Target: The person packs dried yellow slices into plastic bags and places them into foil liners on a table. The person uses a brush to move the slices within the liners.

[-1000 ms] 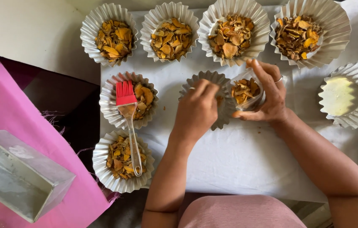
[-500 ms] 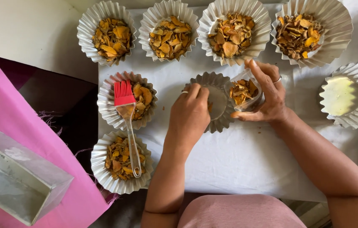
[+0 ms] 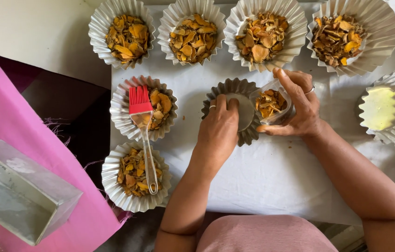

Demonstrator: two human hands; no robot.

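I am counting six fluted moulds filled with orange chips while my left hand (image 3: 218, 133) is pressing curled fingers into the empty mould (image 3: 235, 109) and my right hand (image 3: 300, 109) is gripping a small clear tub (image 3: 271, 101) of chips beside it, with a greased mould (image 3: 386, 107) also waiting.

Both forearms reach up from the bottom edge toward the empty fluted tin (image 3: 235, 109). The left hand (image 3: 218, 133) lies palm-down on its near rim, fingers curled inside. The right hand (image 3: 300, 109), just right of it, stands thumb-up, fingers cupped.
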